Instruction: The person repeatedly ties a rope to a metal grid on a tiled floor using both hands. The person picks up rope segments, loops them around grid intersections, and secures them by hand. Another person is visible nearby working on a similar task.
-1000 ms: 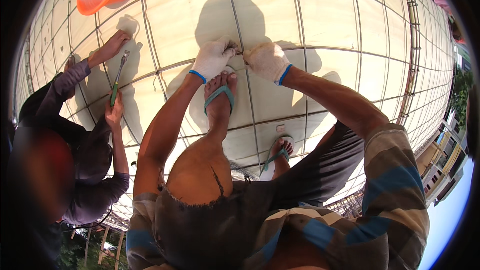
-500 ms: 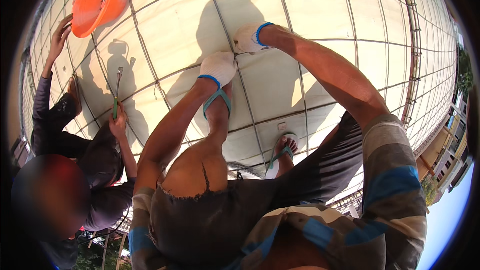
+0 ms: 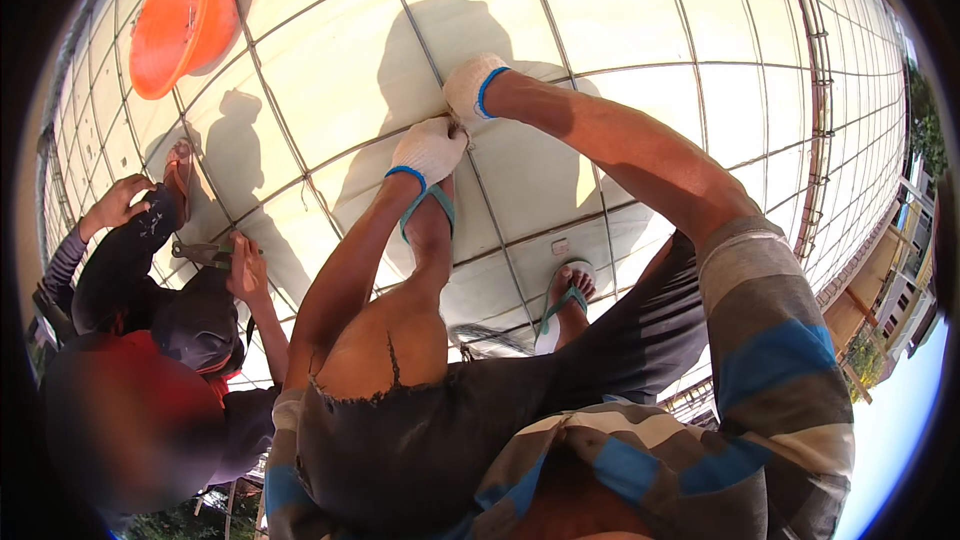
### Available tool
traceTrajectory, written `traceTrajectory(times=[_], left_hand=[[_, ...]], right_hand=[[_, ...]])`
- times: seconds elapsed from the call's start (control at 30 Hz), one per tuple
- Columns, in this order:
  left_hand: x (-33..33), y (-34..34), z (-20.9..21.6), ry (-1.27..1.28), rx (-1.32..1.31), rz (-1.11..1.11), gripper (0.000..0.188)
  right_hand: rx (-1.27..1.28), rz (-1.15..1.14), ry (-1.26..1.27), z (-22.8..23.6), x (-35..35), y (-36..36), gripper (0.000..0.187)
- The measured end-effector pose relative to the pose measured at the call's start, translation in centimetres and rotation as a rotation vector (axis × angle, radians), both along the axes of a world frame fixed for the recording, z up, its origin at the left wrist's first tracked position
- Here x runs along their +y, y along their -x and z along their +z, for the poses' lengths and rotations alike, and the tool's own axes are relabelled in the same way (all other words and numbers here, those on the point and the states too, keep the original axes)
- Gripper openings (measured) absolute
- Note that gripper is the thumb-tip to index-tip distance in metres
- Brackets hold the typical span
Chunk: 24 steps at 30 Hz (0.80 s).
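My left hand (image 3: 430,148), in a white knit glove with a blue cuff, is closed in a pinch at a crossing of thin steel bars. My right hand (image 3: 470,87), gloved the same way, is closed just beyond it, almost touching. Whatever sits between the fingers is too small or hidden to name. Beneath both hands runs a steel bar grid (image 3: 486,190) over pale sheeting (image 3: 540,175). My left foot stands right below the left hand, in a green-strapped sandal (image 3: 440,208).
A co-worker crouches at the left, holding a dark pincer-like tool (image 3: 203,254). An orange basin (image 3: 165,32) lies beyond. Thin dark wires (image 3: 495,338) lie near my thigh. A thicker bundle of bars (image 3: 820,90) runs along the right. My right foot wears a sandal (image 3: 572,290).
My hands stay at the bar crossing, with the right wrist turned slightly. The co-worker's far hand has left the basin's rim and come back to the knee; the tool is lowered and turned sideways.
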<state>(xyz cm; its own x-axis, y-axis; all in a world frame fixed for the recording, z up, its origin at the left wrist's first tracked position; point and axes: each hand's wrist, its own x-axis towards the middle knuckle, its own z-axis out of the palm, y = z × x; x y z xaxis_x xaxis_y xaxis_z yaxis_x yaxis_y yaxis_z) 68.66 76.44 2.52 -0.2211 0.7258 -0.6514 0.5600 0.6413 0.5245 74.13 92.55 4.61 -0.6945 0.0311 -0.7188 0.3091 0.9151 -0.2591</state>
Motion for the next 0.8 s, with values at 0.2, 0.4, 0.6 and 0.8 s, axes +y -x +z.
traceTrajectory(times=[0.2, 0.4, 0.6, 0.8], left_hand=[[3.9, 2.9, 3.6, 0.130, -0.121, 0.110, 0.050], [8.4, 4.4, 3.5, -0.008, 0.208, -0.464, 0.046], [16.6, 1.5, 7.5, -0.321, 0.475, -0.867, 0.058], [19.6, -5.7, 0.0, -0.553, 0.312, -1.101, 0.065]], right_hand=[[0.329, -0.584, -0.083, -3.5, -8.7, -6.3, 0.026], [0.230, -0.672, 0.440, 12.5, -9.3, -10.1, 0.035], [0.423, -0.863, -0.253, 15.4, 14.2, -29.3, 0.029], [0.804, -0.604, -0.195, -5.1, 18.7, -36.1, 0.036]])
